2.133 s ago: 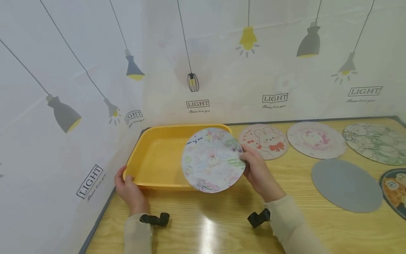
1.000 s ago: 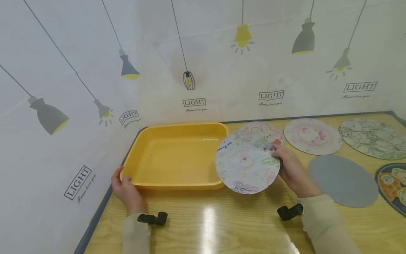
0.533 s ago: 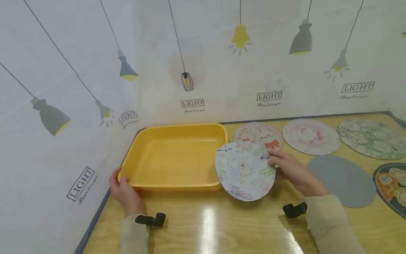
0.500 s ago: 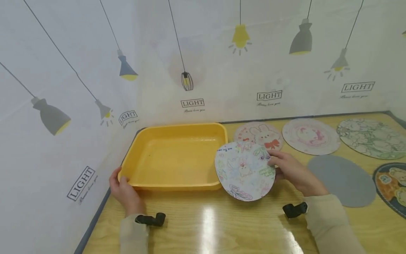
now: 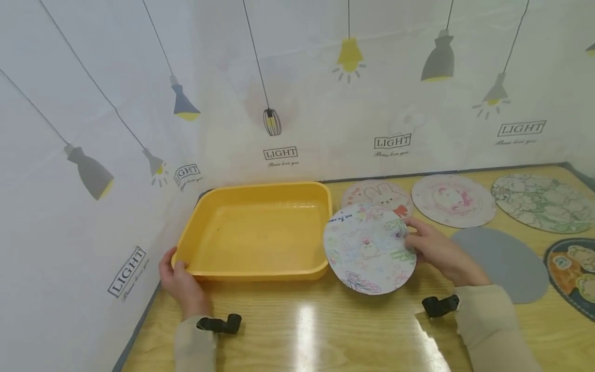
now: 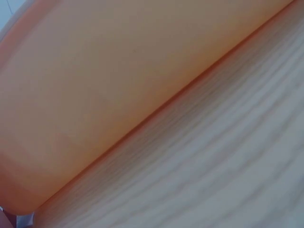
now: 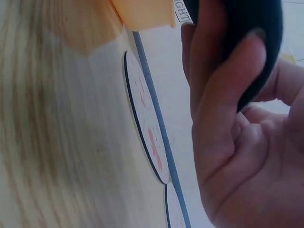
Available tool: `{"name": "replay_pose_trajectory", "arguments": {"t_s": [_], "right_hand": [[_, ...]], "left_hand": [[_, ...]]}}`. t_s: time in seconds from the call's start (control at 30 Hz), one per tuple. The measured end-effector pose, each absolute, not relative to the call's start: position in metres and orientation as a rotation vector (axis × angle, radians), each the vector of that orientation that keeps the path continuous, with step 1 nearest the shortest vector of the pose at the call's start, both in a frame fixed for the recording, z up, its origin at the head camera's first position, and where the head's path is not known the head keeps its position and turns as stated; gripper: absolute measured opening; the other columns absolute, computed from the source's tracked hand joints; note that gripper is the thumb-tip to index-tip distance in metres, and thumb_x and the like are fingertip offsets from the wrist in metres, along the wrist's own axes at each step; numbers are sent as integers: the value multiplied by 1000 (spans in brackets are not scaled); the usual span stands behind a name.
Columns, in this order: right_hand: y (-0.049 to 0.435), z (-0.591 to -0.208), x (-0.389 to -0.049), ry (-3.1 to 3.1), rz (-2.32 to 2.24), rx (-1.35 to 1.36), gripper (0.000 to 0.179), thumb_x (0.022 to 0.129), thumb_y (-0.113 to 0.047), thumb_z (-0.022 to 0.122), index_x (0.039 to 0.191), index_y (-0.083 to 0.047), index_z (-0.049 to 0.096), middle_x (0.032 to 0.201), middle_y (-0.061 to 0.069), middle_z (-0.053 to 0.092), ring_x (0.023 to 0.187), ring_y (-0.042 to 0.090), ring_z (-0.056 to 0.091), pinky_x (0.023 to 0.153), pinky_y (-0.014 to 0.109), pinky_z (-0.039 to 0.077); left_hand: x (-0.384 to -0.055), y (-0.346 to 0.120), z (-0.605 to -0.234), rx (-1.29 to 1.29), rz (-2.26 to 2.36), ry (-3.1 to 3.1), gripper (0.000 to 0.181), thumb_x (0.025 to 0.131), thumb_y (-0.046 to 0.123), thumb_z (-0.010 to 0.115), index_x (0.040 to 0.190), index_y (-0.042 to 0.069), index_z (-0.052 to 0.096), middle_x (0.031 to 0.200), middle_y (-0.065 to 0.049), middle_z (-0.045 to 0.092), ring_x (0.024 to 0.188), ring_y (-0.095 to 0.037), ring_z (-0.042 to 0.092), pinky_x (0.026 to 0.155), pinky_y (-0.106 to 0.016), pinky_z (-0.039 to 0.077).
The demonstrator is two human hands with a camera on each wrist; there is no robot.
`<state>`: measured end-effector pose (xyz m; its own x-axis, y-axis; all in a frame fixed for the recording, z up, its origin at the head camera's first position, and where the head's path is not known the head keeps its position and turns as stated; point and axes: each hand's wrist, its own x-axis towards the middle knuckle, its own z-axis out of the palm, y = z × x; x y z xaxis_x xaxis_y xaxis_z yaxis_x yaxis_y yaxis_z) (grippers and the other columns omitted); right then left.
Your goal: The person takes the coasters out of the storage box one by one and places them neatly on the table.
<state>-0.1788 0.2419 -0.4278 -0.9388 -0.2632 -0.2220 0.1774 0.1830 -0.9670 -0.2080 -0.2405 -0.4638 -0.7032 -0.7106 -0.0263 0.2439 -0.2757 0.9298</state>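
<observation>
My right hand (image 5: 439,253) pinches a round mouse pad (image 5: 372,256) by its right edge, thumb on top. Its white face carries colourful doodles, and the right wrist view shows its black underside (image 7: 256,52) against the curled fingers. The pad is held above the table, just right of a yellow plastic basin (image 5: 255,273). With the thumb over the rim and fingers outside, my left hand (image 5: 182,284) grips the basin's near left corner. In the left wrist view only the basin's outer wall (image 6: 109,80) and the table show clearly.
Right of the basin lie other round pads: a bunny pad (image 5: 381,195), a pink-patterned pad (image 5: 453,201), a green floral pad (image 5: 544,204), a plain grey pad (image 5: 506,263) and a dark food-print pad (image 5: 574,274). A lamp-print cloth (image 5: 316,103) stands behind the wooden table (image 5: 260,330).
My right hand has carried the doodled pad rightward, from over the basin's right part to beside it, tilting it on the way. My left hand has stayed on the basin corner.
</observation>
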Motion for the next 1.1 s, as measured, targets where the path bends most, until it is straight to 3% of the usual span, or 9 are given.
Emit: {"name": "replay_pose_trajectory", "arguments": {"t_s": [0.2, 0.43, 0.83, 1.1], "right_hand": [[257, -426, -178, 2206, -1777, -54, 48, 88, -11, 39, 134, -9, 27, 102, 18, 57, 79, 23, 58, 72, 36, 46], [274, -428, -174, 2251, -1740, -33, 47, 88, -10, 39, 133, -4, 29, 111, 17, 51, 85, 18, 54, 74, 31, 44], [282, -436, -174, 2327, -1600, -8, 32, 86, -12, 41, 118, -3, 45, 110, 15, 50, 91, 21, 48, 75, 28, 40], [281, -442, -175, 2309, -1612, -33, 34, 87, -9, 40, 119, 1, 44, 114, 18, 47, 92, 21, 51, 76, 28, 42]], "left_hand": [[-207, -239, -462, 606, -2032, -1341, 43, 80, -3, 34, 117, 11, 52, 123, -4, 48, 104, -21, 49, 77, -26, 44], [-210, -241, -465, 583, -2007, -1358, 43, 80, -3, 34, 116, 11, 53, 123, -4, 48, 104, -21, 49, 79, -27, 43], [-207, -240, -462, 597, -2010, -1360, 44, 80, -3, 34, 116, 11, 52, 125, -2, 46, 106, -20, 47, 79, -26, 42], [-206, -239, -461, 616, -2010, -1379, 43, 80, -2, 34, 117, 12, 52, 125, -1, 46, 107, -19, 46, 80, -25, 41]]}}
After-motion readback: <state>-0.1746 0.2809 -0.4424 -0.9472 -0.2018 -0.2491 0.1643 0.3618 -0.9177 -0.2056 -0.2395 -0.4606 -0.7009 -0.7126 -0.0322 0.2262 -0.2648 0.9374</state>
